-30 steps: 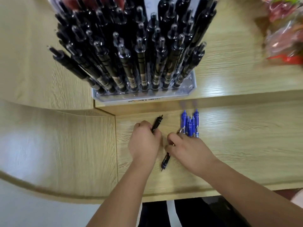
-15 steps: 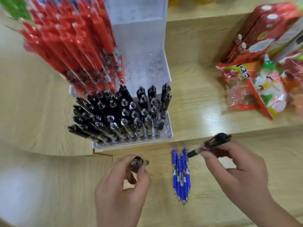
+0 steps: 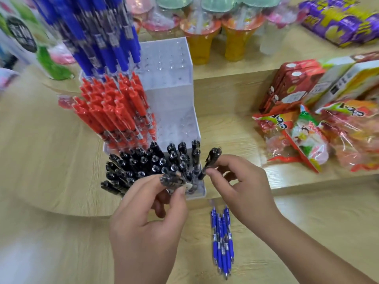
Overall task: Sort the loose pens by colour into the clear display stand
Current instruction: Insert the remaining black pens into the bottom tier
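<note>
**Inspector:** Position of the hands?

**Assistant:** Both are at the front right corner of the clear display stand. The left hand pinches a black pen between thumb and fingertips, and the pen lies roughly level against the front tier. The right hand pinches a second black pen near its lower end between thumb and forefinger. That pen is tilted, clicker end up, just beside the stand's right edge. The other fingers of that hand are loosely curled.

**Inspector:** Contents of the stand?

**Assistant:** Three tiers. Black pens in the stand fill the front tier, red pens the middle and blue pens in the stand the rear. The right side of the upper tiers shows bare holes. The picture is blurred, so I cannot tell the count.

**Inspector:** Loose stock?

**Assistant:** A small bundle of loose blue pens lies on the wooden counter, tips toward the camera, in front of the stand and between the two forearms. Neither hand touches it.

**Inspector:** Surroundings?

**Assistant:** Snack packets lie to the right and plastic cups stand behind.
</note>
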### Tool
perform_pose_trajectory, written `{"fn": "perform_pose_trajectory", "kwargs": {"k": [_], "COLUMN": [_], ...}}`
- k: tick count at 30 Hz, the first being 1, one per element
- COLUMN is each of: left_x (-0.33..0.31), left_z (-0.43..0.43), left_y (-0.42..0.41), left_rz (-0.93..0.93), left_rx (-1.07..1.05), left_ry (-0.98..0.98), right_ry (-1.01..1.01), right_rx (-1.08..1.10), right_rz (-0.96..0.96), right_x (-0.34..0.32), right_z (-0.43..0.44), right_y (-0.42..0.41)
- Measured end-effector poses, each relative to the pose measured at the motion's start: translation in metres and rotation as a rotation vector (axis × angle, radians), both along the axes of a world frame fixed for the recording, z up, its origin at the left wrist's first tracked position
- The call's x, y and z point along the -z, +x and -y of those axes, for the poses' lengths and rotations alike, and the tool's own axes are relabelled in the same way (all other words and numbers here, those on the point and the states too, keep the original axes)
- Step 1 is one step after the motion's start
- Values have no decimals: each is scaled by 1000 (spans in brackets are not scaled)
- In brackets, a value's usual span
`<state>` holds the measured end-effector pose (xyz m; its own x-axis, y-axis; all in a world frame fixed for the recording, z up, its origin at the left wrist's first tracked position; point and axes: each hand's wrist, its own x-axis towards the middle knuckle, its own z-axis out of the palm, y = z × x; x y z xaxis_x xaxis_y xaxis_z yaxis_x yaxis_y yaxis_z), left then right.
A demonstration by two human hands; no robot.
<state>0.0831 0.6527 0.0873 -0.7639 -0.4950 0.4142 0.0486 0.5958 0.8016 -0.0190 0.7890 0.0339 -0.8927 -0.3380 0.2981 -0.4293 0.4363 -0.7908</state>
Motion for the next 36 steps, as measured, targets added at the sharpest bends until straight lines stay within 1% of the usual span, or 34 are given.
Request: {"fn": "perform_pose_trajectory", "kwargs": {"k": [3,6,8,12,17,21,24,26,28,30,32,33,36], "left_x": [3,7,7,6,6,7,8,8,8,7,6,5,1], "left_z": [-1,1,2,4,4,4,2,1,0,-1,-2,-3,-5], "left_y": [2,6,7,6,4,3,3,3,2,0,-2,-3,-6], "left_rz": [-9,16,36,41,52,54,68,75,85,95,102,103,122], "left_rx": [-16,-27,-39,-40,-16,-5,5,15,26,40,62,70,80], "left_ry": [7,-11,-27,10,19,15,7,2,-10,-18,-15,-16,-9], "right_ry": [76,254,324,388,411,546,610,591,450,301,244,228,155], "right_rx": [-21,-43,-44,-26,1,-66,-71,-44,-23,-97,-186,-194,-141], "right_rz": [-29,-97,-68,3,82,70,89,69,20,14,5,-11,-44], "right_x": [10,15,15,11,6,-1,-2,-4,-9,-15,-19,-20,-21], "right_z": [7,10,13,20,20,22,17,8,-4,-12,-13,-13,-8], "right_y": [-2,-1,-1,-1,-1,-4,-6,-3,6,17,25,26,23]}}
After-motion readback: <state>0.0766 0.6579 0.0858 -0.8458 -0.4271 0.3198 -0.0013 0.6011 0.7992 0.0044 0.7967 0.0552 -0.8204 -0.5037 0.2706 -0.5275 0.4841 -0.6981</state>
